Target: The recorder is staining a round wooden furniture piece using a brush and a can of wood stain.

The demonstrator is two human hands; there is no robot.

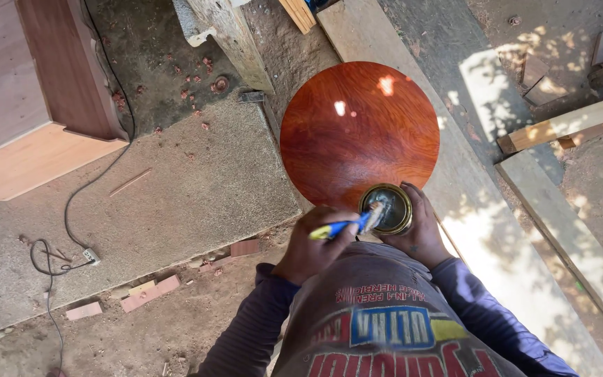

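Note:
A round, glossy reddish-brown wooden disc [357, 129] lies in front of me, wet-looking and shiny. At its near edge my right hand [423, 234] grips a small open tin [386, 208] with dark liquid inside. My left hand [312, 248] holds a paintbrush with a blue and yellow handle [340, 227]; its bristle end dips into the tin's mouth. Both forearms are in purple sleeves.
A pale wooden cabinet [22, 105] stands at the far left on the concrete slab [176, 195]. A black cable [71, 209] trails across the slab to a plug. Long planks [574, 122] and timber offcuts lie to the right and behind the disc.

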